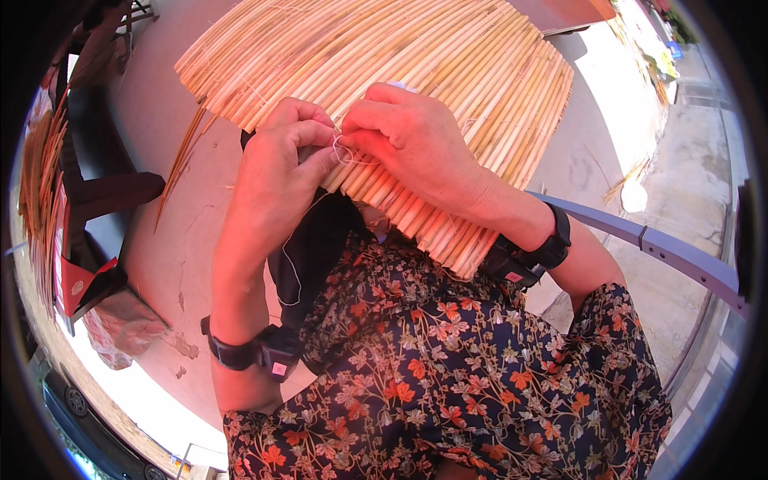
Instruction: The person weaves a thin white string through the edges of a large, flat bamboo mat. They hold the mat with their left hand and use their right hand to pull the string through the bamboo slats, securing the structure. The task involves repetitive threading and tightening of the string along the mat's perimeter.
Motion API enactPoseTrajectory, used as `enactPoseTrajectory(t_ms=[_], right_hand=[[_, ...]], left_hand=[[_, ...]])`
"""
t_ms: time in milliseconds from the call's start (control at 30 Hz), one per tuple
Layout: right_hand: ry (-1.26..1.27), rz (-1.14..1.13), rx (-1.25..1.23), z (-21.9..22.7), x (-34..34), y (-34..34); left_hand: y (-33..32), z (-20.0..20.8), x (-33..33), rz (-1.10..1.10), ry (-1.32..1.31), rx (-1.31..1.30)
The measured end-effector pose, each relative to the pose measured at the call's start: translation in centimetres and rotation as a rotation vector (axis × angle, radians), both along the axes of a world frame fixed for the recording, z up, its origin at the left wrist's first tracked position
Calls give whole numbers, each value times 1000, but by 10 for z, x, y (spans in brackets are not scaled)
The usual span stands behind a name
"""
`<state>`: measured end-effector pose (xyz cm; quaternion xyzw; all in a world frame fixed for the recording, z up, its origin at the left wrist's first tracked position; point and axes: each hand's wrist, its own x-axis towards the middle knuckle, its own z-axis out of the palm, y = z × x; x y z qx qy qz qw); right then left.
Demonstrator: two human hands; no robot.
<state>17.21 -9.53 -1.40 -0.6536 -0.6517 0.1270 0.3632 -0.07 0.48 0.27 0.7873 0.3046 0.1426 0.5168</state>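
A mat of straw-coloured reed stalks, laid side by side, spreads out in front of me. At its near left edge, my left hand pinches a thin white string between thumb and fingers. Close against it, my right hand is closed on the same string, its wrist lying over the stalks. The string forms a small loop between the two hands. A loose tail of it hangs below my left hand toward my lap. My right fingertips are partly hidden behind the hand.
A bundle of loose reeds stands at the far left beside a dark bench-like frame. A grey metal bar runs along the right. Crumpled plastic lies on the floor at left. Several thin stalks stick out left of the mat.
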Motion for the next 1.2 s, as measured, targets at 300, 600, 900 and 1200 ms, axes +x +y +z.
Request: enactPoseTrajectory(t_ms=[300,600,900,1200], right_hand=[[16,13,-72,3,2,1],[61,106,72,12,3,12],[191,-1,-108,9,16,-2],[113,59,106,-1,12,-15]], left_hand=[[-1,21,1,-73,65,61],[-9,-4,3,51,22,105],[-8,-6,3,77,25,84],[-5,0,4,71,31,11]])
